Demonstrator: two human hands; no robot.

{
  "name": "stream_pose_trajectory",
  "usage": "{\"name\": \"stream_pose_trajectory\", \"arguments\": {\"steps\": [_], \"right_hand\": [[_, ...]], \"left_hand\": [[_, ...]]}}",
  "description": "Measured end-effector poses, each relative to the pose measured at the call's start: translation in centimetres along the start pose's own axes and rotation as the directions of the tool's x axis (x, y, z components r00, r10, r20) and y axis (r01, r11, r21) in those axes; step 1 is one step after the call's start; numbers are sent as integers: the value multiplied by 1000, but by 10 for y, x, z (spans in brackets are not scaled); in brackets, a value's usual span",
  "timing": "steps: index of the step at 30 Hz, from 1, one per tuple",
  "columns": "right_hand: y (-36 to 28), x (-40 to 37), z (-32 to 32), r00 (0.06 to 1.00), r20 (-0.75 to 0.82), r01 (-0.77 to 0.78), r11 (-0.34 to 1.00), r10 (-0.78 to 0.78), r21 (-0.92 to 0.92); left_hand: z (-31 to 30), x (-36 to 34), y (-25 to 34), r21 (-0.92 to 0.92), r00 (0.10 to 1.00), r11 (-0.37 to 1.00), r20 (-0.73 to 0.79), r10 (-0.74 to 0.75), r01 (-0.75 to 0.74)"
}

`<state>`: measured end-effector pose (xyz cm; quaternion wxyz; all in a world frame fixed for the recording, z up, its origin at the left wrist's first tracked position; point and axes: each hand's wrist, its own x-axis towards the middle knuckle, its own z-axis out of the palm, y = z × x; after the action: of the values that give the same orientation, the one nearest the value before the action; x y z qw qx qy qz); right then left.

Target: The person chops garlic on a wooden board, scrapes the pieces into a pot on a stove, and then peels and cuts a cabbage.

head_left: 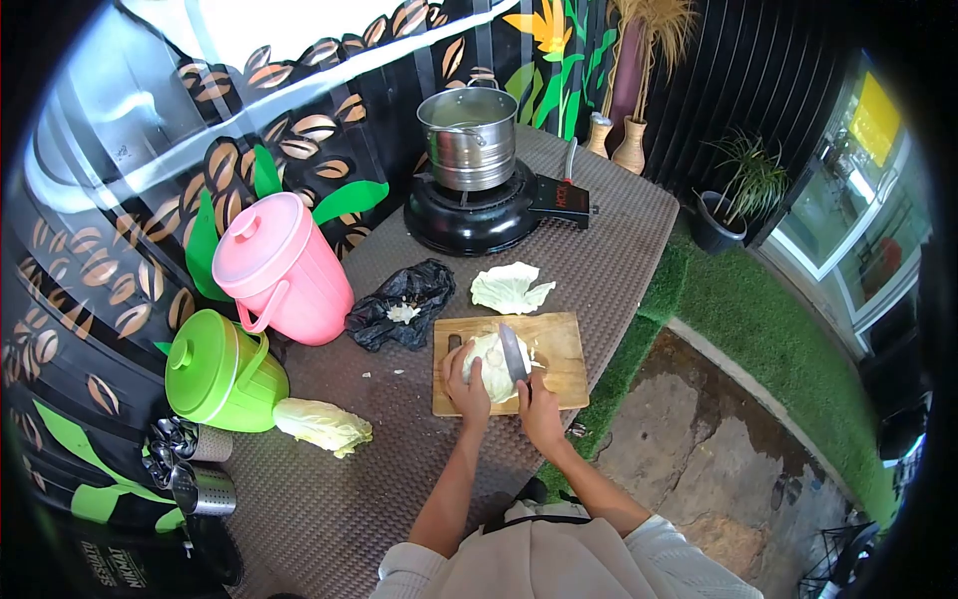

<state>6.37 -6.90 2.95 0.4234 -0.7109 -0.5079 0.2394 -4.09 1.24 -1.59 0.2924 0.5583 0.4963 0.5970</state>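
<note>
A pale round cabbage [487,361] lies on the wooden cutting board [559,349], with small shreds beside it. My left hand [467,384] grips the cabbage from its left side, fingers wrapped over it. In my right hand [540,407] is a knife [513,351], held by its handle, the broad blade against the cabbage's right side. Just beyond the board lies a loose cabbage leaf [511,289]. A black plastic bag [401,304] with pale scraps on it sits to the left of the leaf.
A steel pot [467,140] stands on a black portable stove [469,215] at the back. Pink [284,265] and green [225,374] lidded pitchers stand at left, near a napa cabbage [324,426] and metal utensil holders [205,489]. The table's right edge borders grass.
</note>
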Motion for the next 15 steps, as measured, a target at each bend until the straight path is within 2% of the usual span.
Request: {"name": "stream_pose_trajectory", "arguments": {"steps": [1,3,8,10,15], "right_hand": [[-3,0,0,998,36,-56,998,55,11],[-2,0,4,999,13,-49,999,49,8],[-9,-4,6,994,11,-109,994,108,25],[-7,-3,12,998,-56,-34,999,33,-15],[5,0,18,999,-52,-1,999,3,32]], "left_hand": [[2,-3,1,1,1000,1000,2,0,0],[5,-7,3,43,997,999,-82,5,-1],[11,-12,5,34,990,999,-138,-19,24],[11,-13,3,47,990,999,-140,-6,13],[12,-14,1,75,988,997,-154,-19,31]]}}
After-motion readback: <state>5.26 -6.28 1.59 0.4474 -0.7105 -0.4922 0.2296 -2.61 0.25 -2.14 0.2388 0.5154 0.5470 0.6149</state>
